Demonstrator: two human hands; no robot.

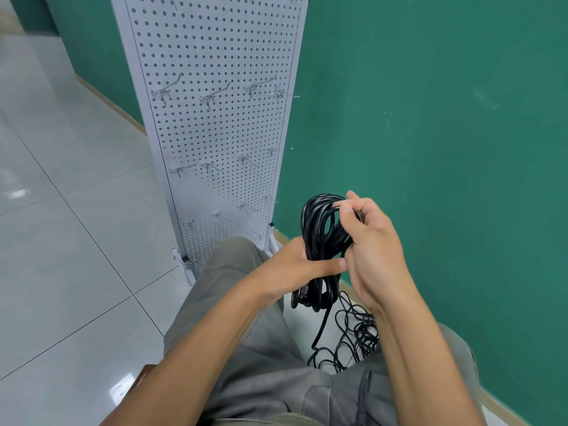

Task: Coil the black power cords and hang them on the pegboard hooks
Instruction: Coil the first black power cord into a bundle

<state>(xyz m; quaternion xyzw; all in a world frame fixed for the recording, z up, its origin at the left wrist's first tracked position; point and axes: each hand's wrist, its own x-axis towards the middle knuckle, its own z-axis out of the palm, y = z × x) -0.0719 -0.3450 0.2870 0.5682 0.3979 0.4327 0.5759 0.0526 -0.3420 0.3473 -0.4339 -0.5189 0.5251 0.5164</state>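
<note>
Both hands have a grip on the coiled black cord (319, 241): left hand (295, 265) squeezes the middle, right hand (372, 244) pinches the top loops. White pegboard (215, 118) stands far left; any lettering on the cord's too small to read.

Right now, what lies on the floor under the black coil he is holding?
Under the coiled black power cord, a loose tangle of thin black cable lies on the pale floor tiles. His grey trouser legs hide its edges.

The black power cord (319, 229) looks smooth and slightly glossy, the white pegboard (215, 56) matt painted metal with shiny wire hooks (215, 95), the floor tiles (61, 241) glossy, the trousers (264, 348) soft grey cloth.
</note>
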